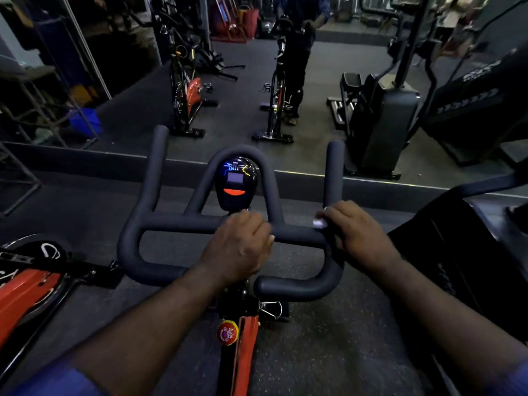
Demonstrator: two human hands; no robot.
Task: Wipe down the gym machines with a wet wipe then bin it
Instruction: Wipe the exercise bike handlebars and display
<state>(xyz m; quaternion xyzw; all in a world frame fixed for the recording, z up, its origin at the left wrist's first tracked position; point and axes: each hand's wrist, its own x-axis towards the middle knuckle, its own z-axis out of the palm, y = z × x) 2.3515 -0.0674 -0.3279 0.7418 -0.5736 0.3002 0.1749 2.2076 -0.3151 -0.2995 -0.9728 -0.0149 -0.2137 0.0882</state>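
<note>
Wipe: small white scrap, showing from under the fingers of the right hand, pressed against the handlebar at its right end, where the crossbar meets the right upright. Right hand curled over wipe and bar together. Left hand at the middle of the crossbar, fingers curled over it, thumb underneath. Console sits lit inside the handlebar's centre loop, just beyond the left hand. Red knob below the handlebar, on the frame. Second bike left of the handlebar. Mirror beyond the handlebar.
</note>
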